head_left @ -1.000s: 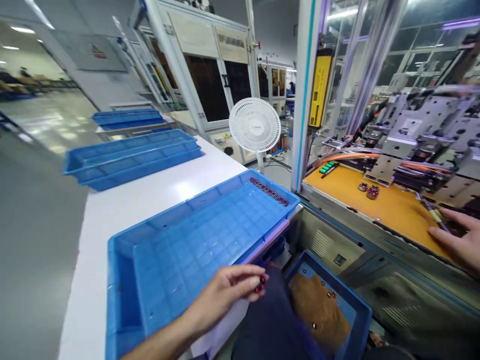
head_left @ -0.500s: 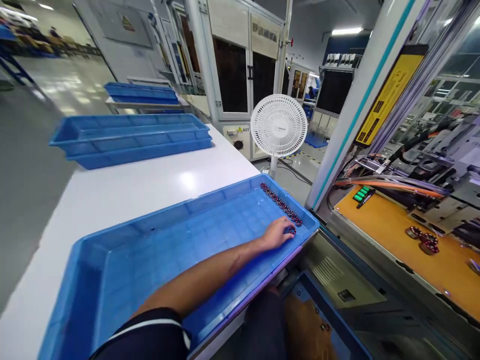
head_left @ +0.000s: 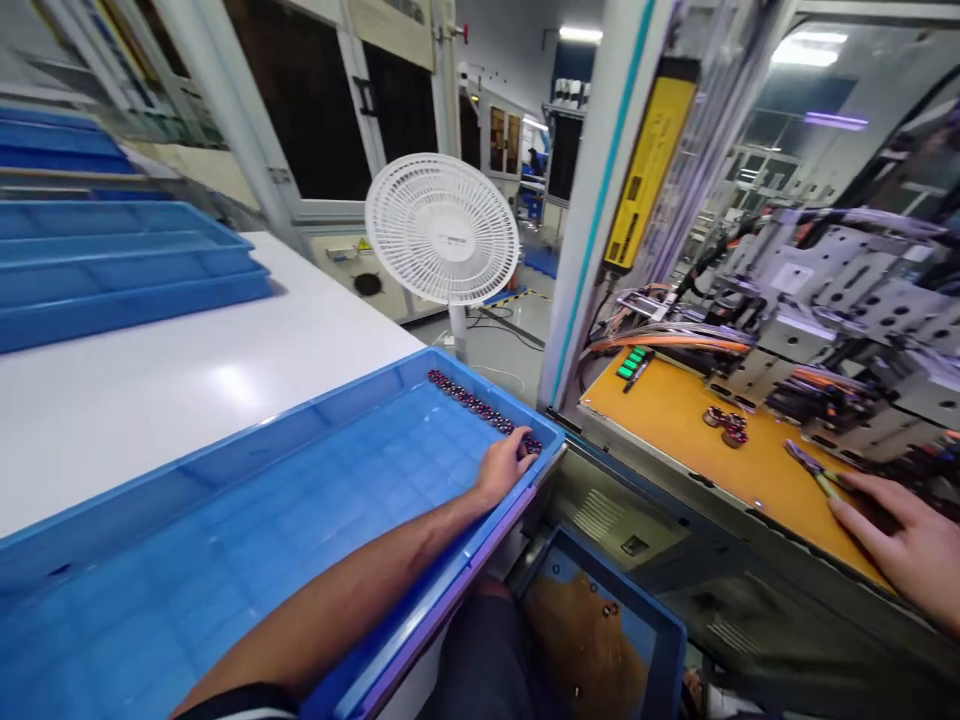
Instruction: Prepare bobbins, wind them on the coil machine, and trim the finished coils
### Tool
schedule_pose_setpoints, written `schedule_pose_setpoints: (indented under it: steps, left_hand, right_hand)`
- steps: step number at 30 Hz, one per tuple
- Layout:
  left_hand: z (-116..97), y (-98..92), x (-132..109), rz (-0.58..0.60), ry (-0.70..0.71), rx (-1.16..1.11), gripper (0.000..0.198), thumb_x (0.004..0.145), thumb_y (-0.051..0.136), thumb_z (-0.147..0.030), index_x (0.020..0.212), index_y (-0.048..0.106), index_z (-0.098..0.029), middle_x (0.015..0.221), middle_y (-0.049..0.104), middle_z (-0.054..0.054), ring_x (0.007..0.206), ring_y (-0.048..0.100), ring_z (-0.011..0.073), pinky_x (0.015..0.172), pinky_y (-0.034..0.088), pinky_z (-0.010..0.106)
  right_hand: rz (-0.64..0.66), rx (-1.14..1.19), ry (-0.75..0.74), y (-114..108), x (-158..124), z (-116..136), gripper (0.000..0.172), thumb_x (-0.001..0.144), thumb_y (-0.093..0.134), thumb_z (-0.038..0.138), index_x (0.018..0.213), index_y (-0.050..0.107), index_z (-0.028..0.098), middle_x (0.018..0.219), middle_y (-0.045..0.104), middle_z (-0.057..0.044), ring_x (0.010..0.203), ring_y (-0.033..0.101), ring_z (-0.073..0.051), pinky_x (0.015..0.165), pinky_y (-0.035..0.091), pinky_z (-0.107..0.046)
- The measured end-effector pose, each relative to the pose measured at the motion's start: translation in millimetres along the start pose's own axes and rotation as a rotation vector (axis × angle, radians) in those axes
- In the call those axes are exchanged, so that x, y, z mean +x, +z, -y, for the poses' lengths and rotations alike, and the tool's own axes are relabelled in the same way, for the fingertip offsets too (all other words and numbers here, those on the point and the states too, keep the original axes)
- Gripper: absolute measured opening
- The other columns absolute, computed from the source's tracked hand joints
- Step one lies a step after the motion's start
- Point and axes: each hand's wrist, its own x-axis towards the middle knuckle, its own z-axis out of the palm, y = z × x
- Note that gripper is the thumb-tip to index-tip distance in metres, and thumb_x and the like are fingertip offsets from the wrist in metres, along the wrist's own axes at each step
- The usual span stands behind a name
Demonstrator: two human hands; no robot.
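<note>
A row of small wound motor stators (head_left: 474, 402), dark with red and copper tones, lies along the far right end of the large blue tray (head_left: 247, 435). At the near end of that row, my left hand (head_left: 501, 470) is closed with thumb and fingers around the last stator (head_left: 531, 444), partly hidden by the fingers. On the right, my right hand (head_left: 911, 540) is over the orange work surface (head_left: 667, 410), thumb and forefinger around the handles of pliers (head_left: 810, 465) whose jaws point away from me. Several loose stators (head_left: 727, 425) lie left of the pliers.
Metal machine fixtures (head_left: 802, 330) stand behind the orange surface. A white fan (head_left: 444, 232) is beyond the tray. Stacked blue trays (head_left: 127, 265) sit on the white table (head_left: 330, 310). Below, a blue bin (head_left: 664, 630) holds brown sheeting and a few small parts.
My view has turned right and my right hand has come into view at the pliers. My left hand has brought its stator up against the end of the row.
</note>
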Motion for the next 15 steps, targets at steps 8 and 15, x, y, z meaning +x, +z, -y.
schedule_pose_setpoints:
  steps: [8,15]
  left_hand:
    - [-61,-42.7,-6,-0.159,0.085,0.025,0.039,0.079,0.065,-0.035,0.113,0.06,-0.016,0.068,0.064,-0.001,0.062,0.061,0.018,0.067,0.051,0.031]
    - [-235,-27.4,9,-0.051,0.36,-0.02,0.043,0.081,0.069,-0.028,0.123,0.059,-0.022,0.096,0.071,0.004,0.085,0.066,0.0177,0.087,0.05,0.03]
  right_hand:
    - [0.073,0.082,0.056,-11,-4,28,0.046,0.084,0.049,0.048,0.11,0.068,0.014,0.121,0.068,-0.014,0.111,0.063,-0.03,0.101,0.047,-0.044]
    - [0.114,0.144,0.029,-13,-8,28,0.042,0.087,0.054,0.039,0.117,0.067,0.012,0.124,0.067,-0.013,0.115,0.061,-0.028,0.104,0.045,-0.04]
